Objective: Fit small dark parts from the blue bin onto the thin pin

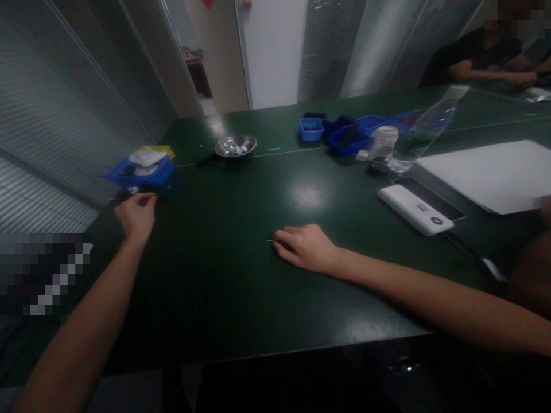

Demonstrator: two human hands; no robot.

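Note:
My right hand (pixel 306 248) rests low over the green table (pixel 206 275), its fingers closed in a pinch. A thin pale needle-like piece (pixel 270 241) sticks out to the left from its fingertips. On the far left, my left hand (pixel 136 215) is closed with thumb and forefinger together, just in front of a blue tray (pixel 150 176). Whatever those fingers hold, if anything, is too small and blurred to make out. White crumpled material (pixel 147 156) and a yellow item (pixel 166 151) are at the tray. A small white bit (pixel 133 190) lies between the tray and my left hand.
Toward the back stands a metal bowl (pixel 236 148) with small pieces inside. Several blue bins (pixel 311 129), a white bottle (pixel 384 143) and a tilted clear bottle (pixel 426 132) are farther right. A white power bank (pixel 415 209), phone (pixel 428 197) and laptop (pixel 495 175) lie nearer. Another person (pixel 477 66) sits across.

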